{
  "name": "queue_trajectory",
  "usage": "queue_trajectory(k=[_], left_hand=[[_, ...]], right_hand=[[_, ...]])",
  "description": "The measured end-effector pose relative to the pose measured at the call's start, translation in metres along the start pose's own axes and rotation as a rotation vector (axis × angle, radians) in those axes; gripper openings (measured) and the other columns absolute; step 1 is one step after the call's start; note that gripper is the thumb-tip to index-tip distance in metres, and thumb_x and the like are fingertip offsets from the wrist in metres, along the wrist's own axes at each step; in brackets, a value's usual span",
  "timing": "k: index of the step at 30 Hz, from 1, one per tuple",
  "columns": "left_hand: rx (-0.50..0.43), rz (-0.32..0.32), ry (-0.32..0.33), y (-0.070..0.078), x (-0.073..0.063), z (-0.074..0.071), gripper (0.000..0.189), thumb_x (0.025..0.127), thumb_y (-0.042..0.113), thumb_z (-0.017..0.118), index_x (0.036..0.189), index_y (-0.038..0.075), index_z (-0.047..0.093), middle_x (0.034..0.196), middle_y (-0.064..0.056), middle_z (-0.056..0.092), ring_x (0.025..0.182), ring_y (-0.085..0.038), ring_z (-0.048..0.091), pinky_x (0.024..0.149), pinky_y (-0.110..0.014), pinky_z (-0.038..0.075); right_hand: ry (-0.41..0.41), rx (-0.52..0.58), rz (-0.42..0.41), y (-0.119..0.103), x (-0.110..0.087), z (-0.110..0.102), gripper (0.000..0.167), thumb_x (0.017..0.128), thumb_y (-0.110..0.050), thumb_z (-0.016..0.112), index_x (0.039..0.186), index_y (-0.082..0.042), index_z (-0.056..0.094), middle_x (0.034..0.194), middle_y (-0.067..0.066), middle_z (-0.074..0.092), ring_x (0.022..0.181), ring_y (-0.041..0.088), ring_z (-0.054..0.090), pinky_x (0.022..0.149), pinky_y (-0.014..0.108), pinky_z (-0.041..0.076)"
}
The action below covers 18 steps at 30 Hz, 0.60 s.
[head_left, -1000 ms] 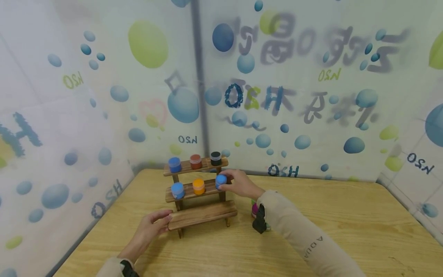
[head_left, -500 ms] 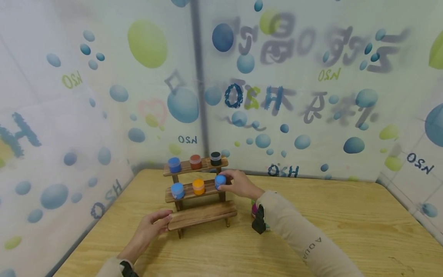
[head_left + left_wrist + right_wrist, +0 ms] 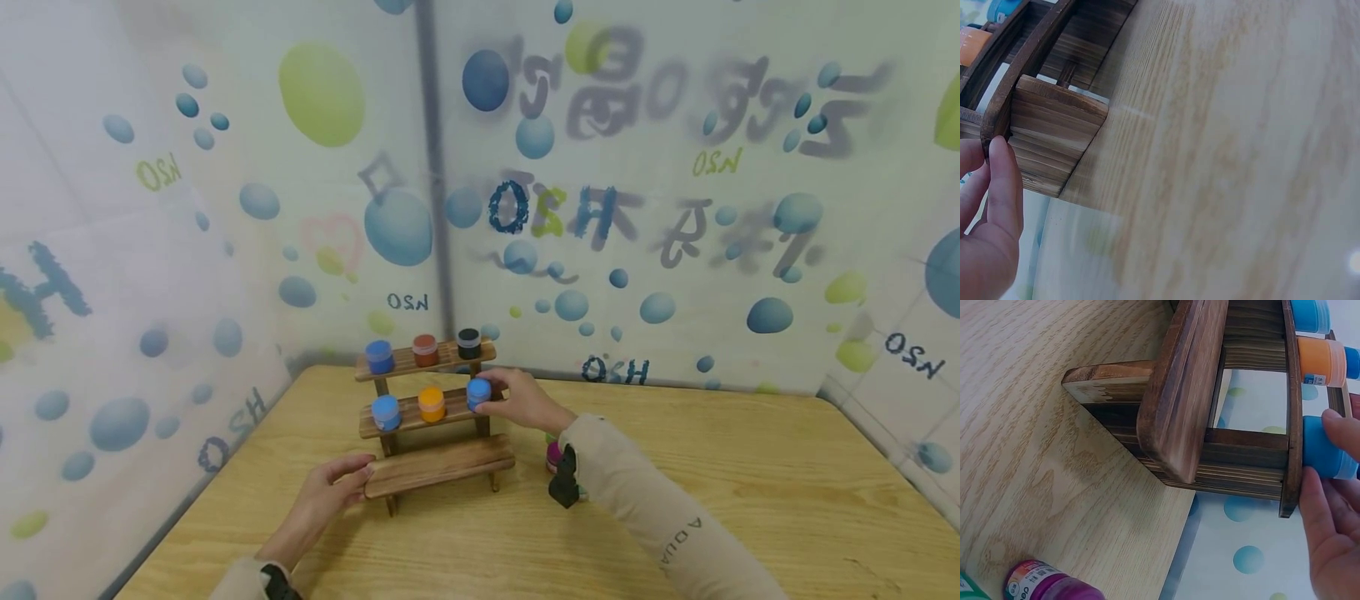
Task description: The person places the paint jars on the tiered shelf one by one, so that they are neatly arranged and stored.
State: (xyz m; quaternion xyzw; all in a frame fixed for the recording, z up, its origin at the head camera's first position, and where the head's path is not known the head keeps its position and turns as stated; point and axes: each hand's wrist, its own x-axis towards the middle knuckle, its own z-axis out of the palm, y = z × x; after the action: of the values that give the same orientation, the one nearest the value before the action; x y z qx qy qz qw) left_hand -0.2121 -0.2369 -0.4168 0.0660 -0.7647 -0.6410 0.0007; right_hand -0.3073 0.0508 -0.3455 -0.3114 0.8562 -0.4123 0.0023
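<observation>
1. blue jar sits at the right end of the rack's middle tier, pinched by the fingers of the right hand; its placing looks nearly done.
2. five other jars stand upright: two there, three on the top tier.
3. bottom tier carries none, so seems left; fingers of the left hand pinch its left end.
4. purple jar and green jar remain on the bench.

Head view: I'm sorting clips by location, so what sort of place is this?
Probably a screened-off indoor work corner: bubble-print sheets behind a wooden table, which bears a stepped shelf of jars.
</observation>
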Motion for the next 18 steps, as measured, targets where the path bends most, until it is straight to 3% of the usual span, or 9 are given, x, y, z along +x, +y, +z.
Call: queue_trajectory(k=[18], left_hand=[[-0.002,0.009,-0.006,0.000,0.001,0.001,0.036,0.086,0.011,0.058,0.115,-0.009,0.053,0.116,-0.017,0.052,0.082,-0.013,0.057,0.065,-0.025,0.051]], right_hand=[[-0.006,0.012,-0.016,0.003,-0.016,-0.019,0.045,0.082,-0.016,0.064,0.121,0.002,0.050,0.111,0.014,0.056,0.095,0.026,0.056,0.078,0.036,0.048]])
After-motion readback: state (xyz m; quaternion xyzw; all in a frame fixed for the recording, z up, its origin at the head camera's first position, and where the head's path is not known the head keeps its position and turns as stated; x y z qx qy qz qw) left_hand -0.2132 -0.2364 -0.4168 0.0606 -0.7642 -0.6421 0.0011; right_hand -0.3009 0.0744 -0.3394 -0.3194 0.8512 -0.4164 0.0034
